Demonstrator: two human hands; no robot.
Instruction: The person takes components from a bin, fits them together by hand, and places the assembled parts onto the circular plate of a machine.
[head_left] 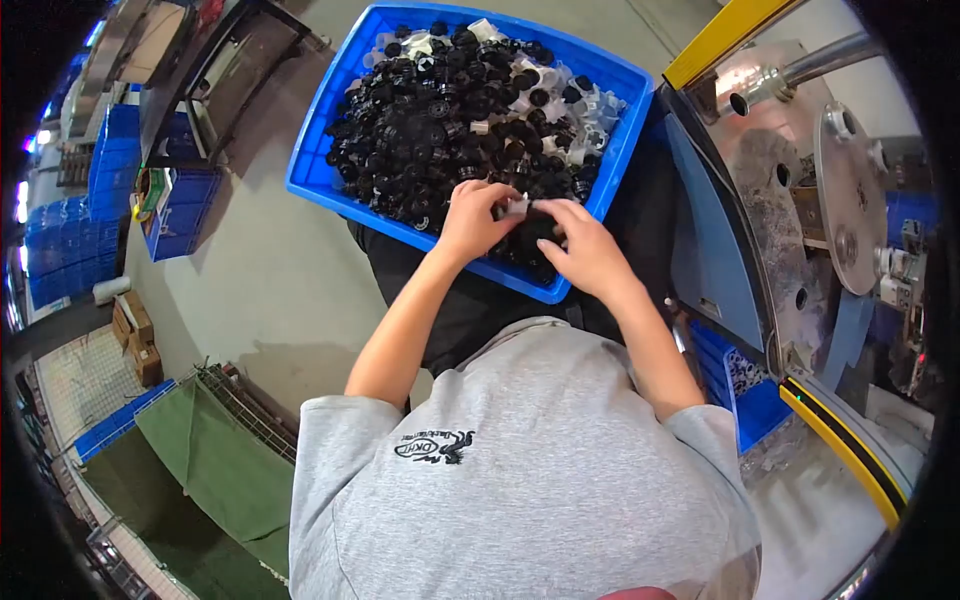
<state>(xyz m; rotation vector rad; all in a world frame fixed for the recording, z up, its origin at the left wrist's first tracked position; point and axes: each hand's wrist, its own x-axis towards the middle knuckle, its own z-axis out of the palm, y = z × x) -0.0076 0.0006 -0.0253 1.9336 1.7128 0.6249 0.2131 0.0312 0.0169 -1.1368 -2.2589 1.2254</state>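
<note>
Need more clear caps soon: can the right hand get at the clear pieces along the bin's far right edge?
Probably yes. The right hand already works inside the blue bin, and the clear pieces lie uncovered on top of the pile, nothing between.

The crate (320, 180) sits on the person's lap, full of caps (450, 110). The machine (830, 190) stands to its right.

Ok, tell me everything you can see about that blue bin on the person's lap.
The blue bin is a shallow rectangular tray, plastic by its look, resting tilted across the person's dark-clad lap. It is heaped with small black parts and some clear or white ones. The left hand and right hand work at its near edge, holding a small pale piece between them.
</note>
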